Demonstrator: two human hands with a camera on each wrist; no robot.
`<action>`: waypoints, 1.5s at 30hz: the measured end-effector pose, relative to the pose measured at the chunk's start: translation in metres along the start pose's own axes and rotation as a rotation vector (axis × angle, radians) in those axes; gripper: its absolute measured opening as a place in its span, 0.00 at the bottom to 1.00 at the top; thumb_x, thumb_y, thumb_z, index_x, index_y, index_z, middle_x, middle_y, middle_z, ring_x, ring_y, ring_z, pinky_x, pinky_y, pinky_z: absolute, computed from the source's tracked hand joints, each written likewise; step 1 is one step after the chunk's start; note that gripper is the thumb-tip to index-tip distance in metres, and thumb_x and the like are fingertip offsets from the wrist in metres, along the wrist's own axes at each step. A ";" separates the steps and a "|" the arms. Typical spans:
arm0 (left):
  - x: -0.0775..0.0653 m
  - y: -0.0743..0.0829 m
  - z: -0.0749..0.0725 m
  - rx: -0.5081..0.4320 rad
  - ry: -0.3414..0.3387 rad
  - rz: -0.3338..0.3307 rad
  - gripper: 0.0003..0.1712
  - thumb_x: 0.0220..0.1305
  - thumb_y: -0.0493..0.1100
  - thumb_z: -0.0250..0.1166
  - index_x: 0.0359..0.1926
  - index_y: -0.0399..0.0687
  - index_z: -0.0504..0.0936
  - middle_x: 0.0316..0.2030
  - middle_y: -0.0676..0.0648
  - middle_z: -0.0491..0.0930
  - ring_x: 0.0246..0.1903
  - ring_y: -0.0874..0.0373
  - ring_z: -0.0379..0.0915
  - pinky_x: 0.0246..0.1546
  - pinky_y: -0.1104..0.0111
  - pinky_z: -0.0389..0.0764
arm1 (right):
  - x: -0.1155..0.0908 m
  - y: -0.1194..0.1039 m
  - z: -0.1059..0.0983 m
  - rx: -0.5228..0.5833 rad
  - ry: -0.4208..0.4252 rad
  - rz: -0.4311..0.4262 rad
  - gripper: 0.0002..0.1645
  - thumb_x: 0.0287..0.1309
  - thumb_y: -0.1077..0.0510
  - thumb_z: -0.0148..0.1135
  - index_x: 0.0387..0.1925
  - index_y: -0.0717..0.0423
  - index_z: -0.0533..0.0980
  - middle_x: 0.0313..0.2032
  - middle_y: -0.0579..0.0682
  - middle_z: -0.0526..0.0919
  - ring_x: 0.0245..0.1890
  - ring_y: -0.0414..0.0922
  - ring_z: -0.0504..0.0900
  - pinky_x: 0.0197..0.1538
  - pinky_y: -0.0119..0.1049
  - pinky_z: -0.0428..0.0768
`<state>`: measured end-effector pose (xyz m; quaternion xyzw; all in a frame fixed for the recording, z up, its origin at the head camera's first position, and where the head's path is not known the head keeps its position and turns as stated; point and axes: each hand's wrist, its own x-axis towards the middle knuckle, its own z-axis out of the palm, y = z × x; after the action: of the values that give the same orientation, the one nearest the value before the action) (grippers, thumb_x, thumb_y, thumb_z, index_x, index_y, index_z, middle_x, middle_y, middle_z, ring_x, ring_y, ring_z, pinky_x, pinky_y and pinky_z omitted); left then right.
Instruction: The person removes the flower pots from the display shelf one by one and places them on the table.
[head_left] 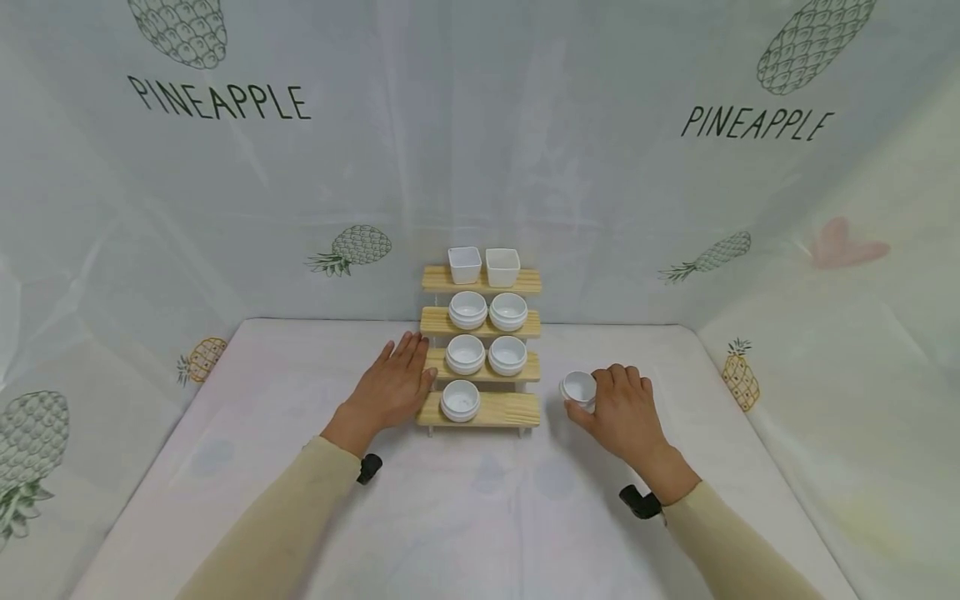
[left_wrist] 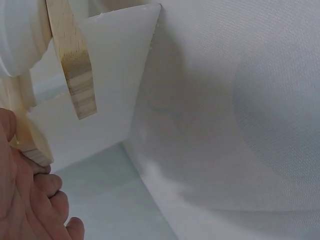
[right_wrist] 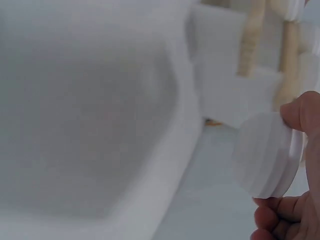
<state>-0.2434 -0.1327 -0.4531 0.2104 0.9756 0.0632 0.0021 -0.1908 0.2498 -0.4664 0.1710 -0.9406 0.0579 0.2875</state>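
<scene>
A tiered wooden display rack (head_left: 517, 408) stands at the back centre of the table. It carries two square white cups (head_left: 502, 265) on top and several round white bowls (head_left: 460, 402) on the tiers below. My left hand (head_left: 393, 383) rests along the rack's left side, fingers straight, thumb over the end of a board; the left wrist view shows the fingers right at that board end (left_wrist: 37, 147). To the right of the rack, my right hand (head_left: 626, 412) grips a small round white bowl (head_left: 578, 387) between thumb and fingers, its ribbed side visible in the right wrist view.
The lowest tier holds one bowl at its left, with bare wood at its right. A white cloth (head_left: 480, 517) covers the table. Behind it hangs a pineapple-print curtain (head_left: 487, 150), and dark straps (head_left: 641, 502) sit at both wrists.
</scene>
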 end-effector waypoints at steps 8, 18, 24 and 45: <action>0.001 0.000 0.003 -0.016 0.000 0.000 0.40 0.86 0.57 0.36 0.83 0.33 0.48 0.83 0.35 0.48 0.84 0.41 0.40 0.84 0.47 0.46 | -0.011 0.017 0.021 0.035 -0.078 0.031 0.35 0.52 0.41 0.78 0.42 0.69 0.80 0.35 0.64 0.81 0.36 0.61 0.76 0.36 0.49 0.71; 0.000 0.001 0.003 -0.019 -0.007 -0.007 0.41 0.86 0.58 0.36 0.83 0.33 0.47 0.83 0.35 0.48 0.84 0.41 0.39 0.84 0.47 0.46 | -0.024 0.014 0.035 0.046 -0.191 0.024 0.35 0.56 0.40 0.76 0.45 0.68 0.78 0.38 0.60 0.78 0.41 0.59 0.74 0.40 0.49 0.73; -0.001 0.001 0.002 -0.031 -0.004 -0.002 0.41 0.86 0.58 0.36 0.83 0.32 0.47 0.83 0.34 0.47 0.84 0.41 0.39 0.84 0.47 0.46 | -0.026 0.012 0.040 0.048 -0.199 0.023 0.35 0.55 0.40 0.77 0.45 0.67 0.78 0.37 0.60 0.77 0.41 0.58 0.74 0.40 0.48 0.72; -0.001 0.001 -0.001 -0.036 -0.032 -0.010 0.41 0.86 0.59 0.34 0.84 0.33 0.45 0.84 0.35 0.45 0.85 0.42 0.37 0.84 0.49 0.45 | -0.018 0.007 0.045 0.027 -0.165 -0.027 0.34 0.53 0.38 0.75 0.40 0.66 0.78 0.32 0.57 0.75 0.35 0.56 0.72 0.36 0.44 0.68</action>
<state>-0.2425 -0.1324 -0.4516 0.2064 0.9751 0.0776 0.0219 -0.2029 0.2523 -0.5132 0.1916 -0.9579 0.0523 0.2075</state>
